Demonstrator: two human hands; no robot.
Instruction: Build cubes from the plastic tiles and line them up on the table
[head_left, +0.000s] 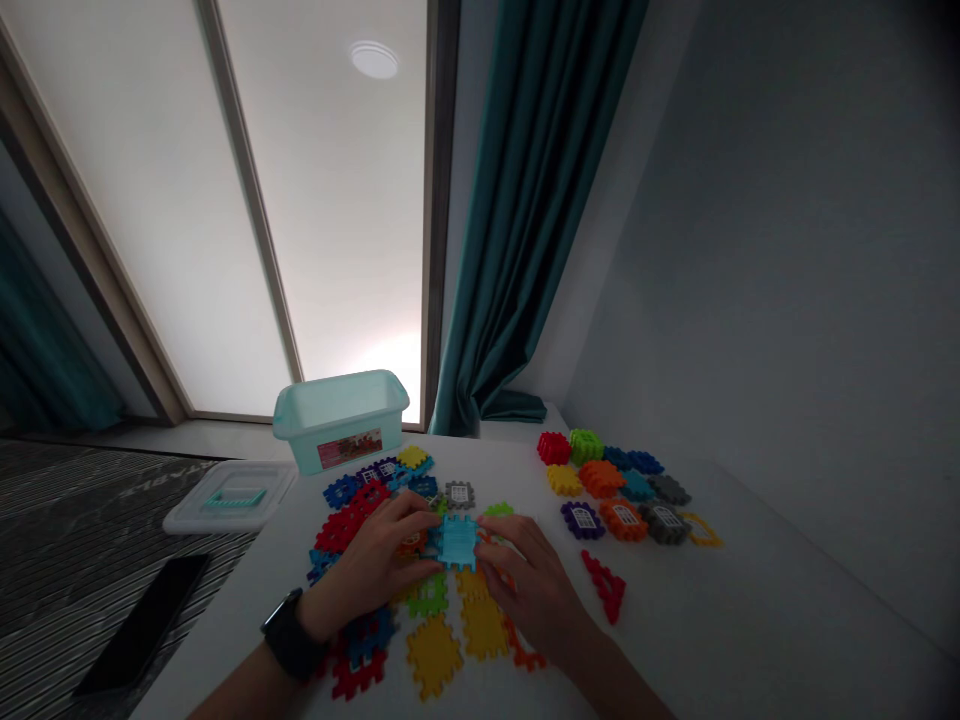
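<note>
Currently L hand [379, 555] & R hand [529, 585] both grasp a light-blue notched square plastic tile [458, 543] btwn them, fingertips at opp. sides. Yellow notched square plastic tile [434, 657] lies on near side of hands; grey plastic tile w/ white window [460, 494] just beyond. Red triangular plastic piece [603, 587] is right of R hand, orange plastic tile stack [602, 478] farther out. Pale-teal rectangular plastic tub [341, 420] stands well beyond L hand.
</note>
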